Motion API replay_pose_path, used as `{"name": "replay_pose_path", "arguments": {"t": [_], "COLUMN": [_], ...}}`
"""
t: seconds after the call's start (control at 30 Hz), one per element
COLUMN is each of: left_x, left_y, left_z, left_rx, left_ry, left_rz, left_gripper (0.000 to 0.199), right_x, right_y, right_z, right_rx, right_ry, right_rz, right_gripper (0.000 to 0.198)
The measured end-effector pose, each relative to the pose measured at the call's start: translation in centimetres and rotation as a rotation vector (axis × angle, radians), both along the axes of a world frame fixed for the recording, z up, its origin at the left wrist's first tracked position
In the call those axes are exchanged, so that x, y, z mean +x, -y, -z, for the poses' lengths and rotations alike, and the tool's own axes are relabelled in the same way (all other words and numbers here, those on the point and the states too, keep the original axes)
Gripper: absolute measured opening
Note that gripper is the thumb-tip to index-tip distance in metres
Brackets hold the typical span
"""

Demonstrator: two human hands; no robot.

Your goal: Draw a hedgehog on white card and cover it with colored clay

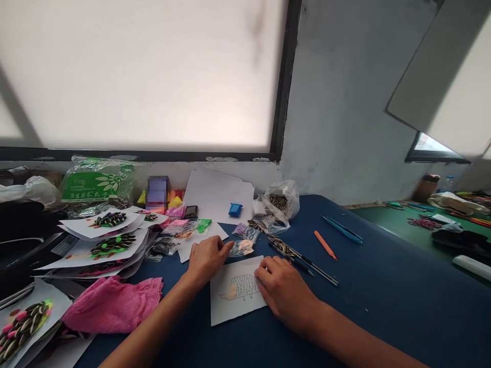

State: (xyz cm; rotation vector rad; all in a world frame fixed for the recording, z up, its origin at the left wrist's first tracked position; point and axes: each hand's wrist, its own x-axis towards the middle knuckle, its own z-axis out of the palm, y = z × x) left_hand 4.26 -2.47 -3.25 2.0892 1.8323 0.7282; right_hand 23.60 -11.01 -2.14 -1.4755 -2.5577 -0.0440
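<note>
A white sheet of paper (224, 309) lies on the blue table, with a hedgehog-like line drawing that has a peach patch at its snout. My right hand (284, 289) rests over the paper's right edge, fingers curled together against it. Just past the upper left corner is my left hand (207, 258), its fingers bent inward and the thumb toward a small clear bag of peach clay (245, 248). Whatever its fingertips hold is hidden. Loose sunflower seeds (280, 244) lie behind the paper, near several pens (312, 263).
An orange pen (325, 245) and blue tweezers (342, 229) lie to the right. Left are a pink cloth (115, 306) and stacked seed-decorated cards (134, 245). Behind stand a blue clay pack (235, 209), a bag of seeds (282, 202) and a green seed bag (95, 181) along the wall.
</note>
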Motion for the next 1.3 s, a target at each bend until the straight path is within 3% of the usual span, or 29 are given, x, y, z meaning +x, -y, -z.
{"name": "replay_pose_path", "arguments": {"t": [0.23,0.4,0.6,0.7,0.83,0.93,1.0,1.1,1.2,1.3], "left_x": [0.0,-0.7,0.7,1.3,0.8,0.0,-0.5,-0.8,-0.7,-0.2], "left_y": [-0.4,1.0,3.1,3.6,3.8,3.8,3.7,3.4,3.4,3.5], "left_z": [0.0,-2.0,-2.5,-2.4,-3.7,-4.8,-5.1,-4.8,-4.5,-4.2], "left_rx": [-0.006,-0.003,-0.041,-0.077,-0.163,-0.324,-0.367,-0.283,-0.208,-0.18], "left_ry": [0.183,0.473,0.736,0.815,0.923,0.873,0.877,0.99,1.08,1.106], "left_rz": [0.059,0.168,0.282,0.325,0.354,0.412,0.407,0.331,0.285,0.265], "left_gripper": [0.024,0.038,0.034,0.034,0.061,0.044,0.039,0.04,0.043,0.044], "right_x": [0.1,0.4,0.1,0.0,0.0,-0.4,-1.0,-2.0,-2.6,-2.9], "right_y": [0.0,-0.5,-1.1,-1.7,-2.9,-3.8,-4.1,-3.6,-2.5,-1.6], "right_z": [-0.1,-0.3,-1.0,-1.2,-2.3,-3.7,-4.5,-4.8,-3.9,-2.8], "right_rx": [-0.016,-0.043,-0.465,-0.528,-0.515,-0.544,-0.451,-0.406,-0.506,-0.519], "right_ry": [-0.054,-0.411,-1.057,-1.26,-1.203,-0.993,-0.993,-1.133,-1.077,-1.156], "right_rz": [0.01,0.016,0.094,0.135,0.044,-0.123,-0.12,0.009,-0.061,-0.11], "right_gripper": [0.015,0.018,0.041,0.043,0.039,0.036,0.033,0.036,0.035,0.032]}}
